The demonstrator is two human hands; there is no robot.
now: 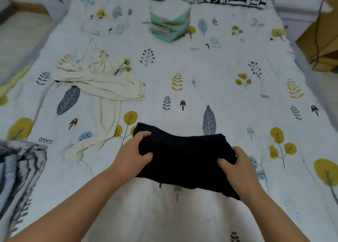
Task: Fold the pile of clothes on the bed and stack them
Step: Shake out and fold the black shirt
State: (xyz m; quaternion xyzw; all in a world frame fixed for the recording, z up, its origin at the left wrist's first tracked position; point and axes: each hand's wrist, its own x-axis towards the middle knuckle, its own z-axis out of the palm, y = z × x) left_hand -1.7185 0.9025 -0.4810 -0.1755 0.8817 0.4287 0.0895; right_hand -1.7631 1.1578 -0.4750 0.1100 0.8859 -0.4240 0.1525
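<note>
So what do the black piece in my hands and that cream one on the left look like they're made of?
Black garment: looks like a soft matte knit, cotton or fleece; it shows no sheen and bends limply where both hands grip it. Cream garment: seems a thin ribbed or waffle cotton knit, with fine lines and soft creases. Neither is certain.

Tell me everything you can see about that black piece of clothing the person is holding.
The black garment looks like soft, matte knit fabric, folded into a thick, roughly rectangular bundle. It lies across the near middle of the bed. The left hand grips its left end, the right hand its right end. No label or print is visible.
</note>
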